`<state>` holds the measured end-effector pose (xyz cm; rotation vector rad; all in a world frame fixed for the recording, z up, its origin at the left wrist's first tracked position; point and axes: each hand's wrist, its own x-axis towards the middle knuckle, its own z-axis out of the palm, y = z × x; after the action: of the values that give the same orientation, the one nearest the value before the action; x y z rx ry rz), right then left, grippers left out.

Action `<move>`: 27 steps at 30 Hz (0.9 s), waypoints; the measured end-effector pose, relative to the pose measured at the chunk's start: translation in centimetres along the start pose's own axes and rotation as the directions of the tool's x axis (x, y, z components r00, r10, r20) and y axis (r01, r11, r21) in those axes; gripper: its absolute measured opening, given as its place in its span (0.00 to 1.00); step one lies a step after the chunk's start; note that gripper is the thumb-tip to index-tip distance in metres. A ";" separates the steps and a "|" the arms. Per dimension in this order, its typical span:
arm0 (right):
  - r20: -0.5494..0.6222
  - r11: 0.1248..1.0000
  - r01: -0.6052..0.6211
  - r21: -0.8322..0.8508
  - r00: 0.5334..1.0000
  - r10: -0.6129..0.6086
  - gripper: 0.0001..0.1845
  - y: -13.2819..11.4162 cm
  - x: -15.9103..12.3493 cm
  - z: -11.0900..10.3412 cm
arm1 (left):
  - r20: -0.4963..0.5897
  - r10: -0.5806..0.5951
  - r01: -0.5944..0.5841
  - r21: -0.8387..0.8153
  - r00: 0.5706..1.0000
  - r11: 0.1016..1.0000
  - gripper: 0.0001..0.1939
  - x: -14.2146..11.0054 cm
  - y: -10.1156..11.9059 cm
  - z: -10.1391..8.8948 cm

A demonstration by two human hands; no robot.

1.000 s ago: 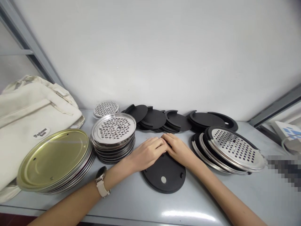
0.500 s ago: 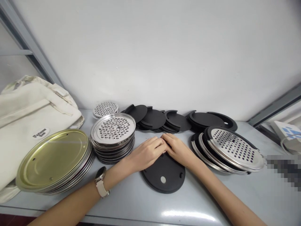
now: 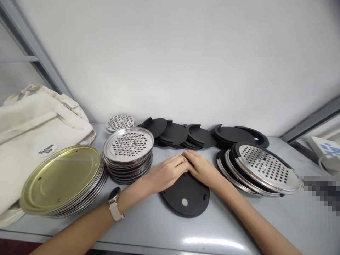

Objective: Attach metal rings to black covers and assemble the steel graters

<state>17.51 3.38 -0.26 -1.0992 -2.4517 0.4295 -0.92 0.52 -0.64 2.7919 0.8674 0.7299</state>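
The left hand (image 3: 169,172) and right hand (image 3: 201,168) met, curled over the far part of a black disc (image 3: 186,193), though whether either gripped it could not be told.

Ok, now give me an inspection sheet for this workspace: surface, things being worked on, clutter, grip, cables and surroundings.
Surface: grey table, glare near the front.
Things being worked on: black disc, lying on the table between the forearms.
Clutter: gold-topped stack and cream bag at left; grater-topped stack; black plates by the wall; leaning graters at right.
Grip: left hand and right hand meet over the disc's far part; fingertips partly hidden.
Cables: pale cord beside a white box.
Surroundings: white wall behind, grey metal bars both sides.
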 end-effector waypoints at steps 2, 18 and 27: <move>0.004 1.000 0.000 -0.004 1.000 0.000 0.11 0.0 0.0 0.0 | -0.002 0.000 0.000 -0.003 1.000 1.000 0.11 0.0 0.0 0.0; 0.034 0.999 -0.003 -0.038 0.999 0.004 0.12 -0.2 0.0 -0.2 | 0.017 -0.011 0.012 -0.031 1.000 0.999 0.11 0.0 -0.1 0.1; 0.037 1.000 -0.006 -0.027 0.999 0.007 0.11 0.0 -0.1 -0.1 | 0.001 -0.005 0.005 -0.044 1.000 0.999 0.11 0.0 0.0 -0.1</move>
<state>17.62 3.35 -0.23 -1.1205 -2.4938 0.4245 -0.93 0.52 -0.55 2.7506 0.8471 0.7382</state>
